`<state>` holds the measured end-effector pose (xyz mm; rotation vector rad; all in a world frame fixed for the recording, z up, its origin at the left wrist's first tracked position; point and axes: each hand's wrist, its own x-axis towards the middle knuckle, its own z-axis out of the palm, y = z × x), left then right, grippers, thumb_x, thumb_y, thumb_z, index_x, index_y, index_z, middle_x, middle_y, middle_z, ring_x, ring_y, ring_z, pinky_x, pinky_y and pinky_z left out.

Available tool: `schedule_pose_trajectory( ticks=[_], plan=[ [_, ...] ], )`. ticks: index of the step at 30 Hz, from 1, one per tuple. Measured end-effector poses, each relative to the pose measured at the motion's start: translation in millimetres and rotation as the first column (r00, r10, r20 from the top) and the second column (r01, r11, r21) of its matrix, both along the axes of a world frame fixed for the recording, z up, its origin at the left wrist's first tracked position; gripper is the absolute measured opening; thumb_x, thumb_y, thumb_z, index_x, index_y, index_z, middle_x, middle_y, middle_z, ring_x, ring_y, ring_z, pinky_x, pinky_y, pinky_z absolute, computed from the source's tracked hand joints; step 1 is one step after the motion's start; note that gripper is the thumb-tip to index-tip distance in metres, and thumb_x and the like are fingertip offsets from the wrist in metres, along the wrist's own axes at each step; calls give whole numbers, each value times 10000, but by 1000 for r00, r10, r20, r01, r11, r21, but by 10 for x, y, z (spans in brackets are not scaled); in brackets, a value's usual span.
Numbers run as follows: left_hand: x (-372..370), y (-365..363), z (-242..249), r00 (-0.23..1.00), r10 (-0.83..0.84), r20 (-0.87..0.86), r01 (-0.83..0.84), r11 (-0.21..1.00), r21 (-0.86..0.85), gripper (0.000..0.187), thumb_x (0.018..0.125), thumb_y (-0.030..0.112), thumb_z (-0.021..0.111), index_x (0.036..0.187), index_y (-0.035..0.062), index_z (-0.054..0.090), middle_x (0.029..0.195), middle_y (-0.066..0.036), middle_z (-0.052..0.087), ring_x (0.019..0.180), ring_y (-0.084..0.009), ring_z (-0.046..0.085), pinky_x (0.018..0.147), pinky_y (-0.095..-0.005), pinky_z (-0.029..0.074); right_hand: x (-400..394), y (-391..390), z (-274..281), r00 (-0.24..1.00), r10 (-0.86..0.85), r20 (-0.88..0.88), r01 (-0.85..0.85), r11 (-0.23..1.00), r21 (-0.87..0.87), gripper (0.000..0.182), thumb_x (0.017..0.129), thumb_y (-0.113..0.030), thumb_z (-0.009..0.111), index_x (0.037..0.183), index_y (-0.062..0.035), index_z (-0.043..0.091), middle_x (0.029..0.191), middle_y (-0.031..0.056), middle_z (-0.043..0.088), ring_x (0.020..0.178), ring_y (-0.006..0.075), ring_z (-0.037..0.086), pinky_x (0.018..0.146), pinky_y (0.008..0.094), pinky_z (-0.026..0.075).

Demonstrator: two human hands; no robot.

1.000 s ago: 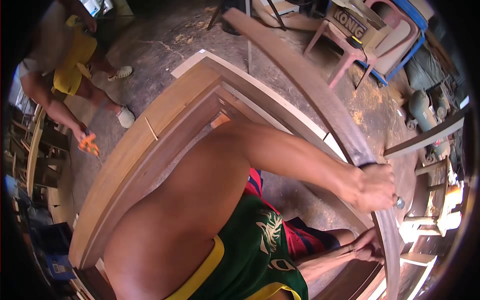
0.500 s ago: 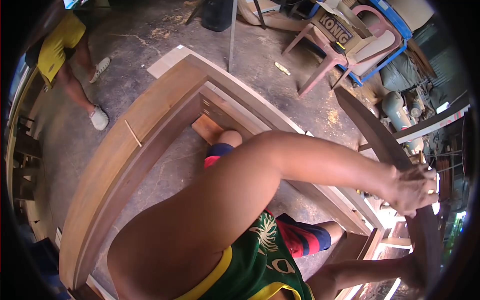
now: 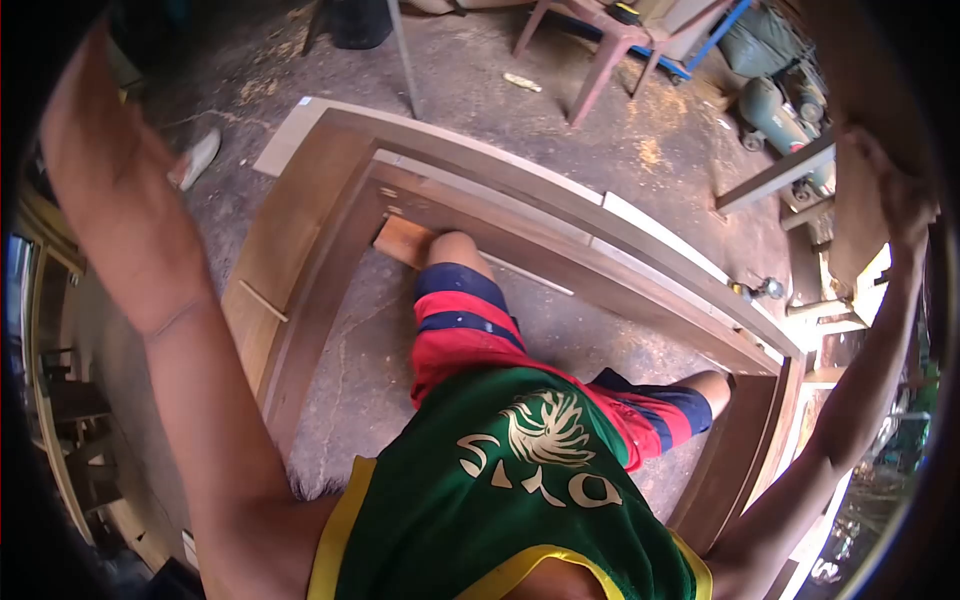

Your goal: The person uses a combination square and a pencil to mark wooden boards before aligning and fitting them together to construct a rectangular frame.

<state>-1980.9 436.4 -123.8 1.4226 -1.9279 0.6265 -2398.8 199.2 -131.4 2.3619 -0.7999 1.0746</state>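
Note:
My right hand (image 3: pixel 895 195) is raised at the upper right, its fingers wrapped round a dark curved wooden board (image 3: pixel 860 225) that runs up into the dark rim of the view. My bare left arm (image 3: pixel 175 370) reaches up at the left; its far end is smeared at the dark upper-left edge, and no fingers can be made out. Below and ahead lies a large brown wooden frame (image 3: pixel 290 235) with raised sides. My knees are inside it, beside a small reddish-brown wood block (image 3: pixel 403 242).
A thin stick (image 3: pixel 262 300) lies across the frame's left side. Beyond the frame are a pink plastic chair (image 3: pixel 600 70), a metal post (image 3: pixel 405 60) and a grey-green tank (image 3: pixel 762 105). Another person's shoe (image 3: pixel 203 155) shows at the upper left, behind my arm.
My left hand has let go of the dark board and swung from the right to the upper left. My right hand has risen with the board. The view has shifted, and the other person is mostly hidden.

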Motion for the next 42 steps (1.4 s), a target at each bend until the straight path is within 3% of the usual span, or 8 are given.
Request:
schedule_pose_trajectory(
  ticks=[7,9,10,13,14,17,23,42],
  plan=[
    [1145,425,-1007,875,333,352,-458,805,377,943,630,378,852,1414,60,436,1408,-213,493,1291,-383,471,1109,-475,356,777,201,-1208,952,112,-283,-45,972,233,716,549,-276,916,1145,-47,593,1000,165,678,894,359,679,746,414,565],
    [1204,538,-1434,879,404,252,-476,731,489,856,646,224,823,1397,43,454,1386,-217,504,1316,-445,418,1142,-469,316,801,200,-1466,927,169,-335,-105,974,201,603,608,-275,880,1095,-54,601,1011,143,676,872,347,673,730,433,544],
    [1036,499,-1521,914,349,208,-405,738,539,646,763,73,701,1372,53,485,1231,-225,592,1169,-374,558,1049,-463,439,811,200,-1542,893,153,-424,-24,955,294,482,658,-320,837,1010,-52,645,941,148,690,831,346,682,712,449,547],
    [1130,455,-2117,825,476,-304,-129,683,719,699,727,-84,675,1380,22,452,1195,-177,596,1121,-294,592,895,-419,546,756,188,-1771,723,198,-662,145,893,425,200,776,-216,655,889,-52,666,810,142,693,767,325,704,640,454,570],
    [1146,399,-2138,918,387,89,-354,697,623,802,636,-10,796,1364,9,460,1213,-199,583,1143,-369,556,987,-472,452,694,207,-1878,837,196,-512,74,886,459,274,794,-228,645,1011,-61,627,812,129,681,774,326,706,642,460,571],
    [1218,184,-2282,887,447,112,-383,580,719,922,498,-5,858,1343,20,490,1265,-222,571,1203,-404,514,1038,-465,397,554,168,-2195,852,285,-439,-67,891,448,590,642,-425,818,1001,-58,529,841,122,631,805,327,677,651,460,555],
    [1536,-161,-2858,839,474,265,-483,429,763,1006,478,83,915,1361,55,433,1319,-182,537,1269,-380,453,1078,-480,340,589,105,-2798,832,293,-471,44,812,582,704,625,-496,806,1070,-28,525,900,133,652,842,349,683,695,470,553],
    [1465,-401,-3736,913,356,199,-382,575,723,883,475,116,931,1224,4,476,1155,-207,541,1126,-438,469,978,-494,389,34,-22,-4002,849,219,-480,168,750,640,750,619,-516,822,1098,-46,485,970,132,627,921,348,662,758,455,537]
  ],
)
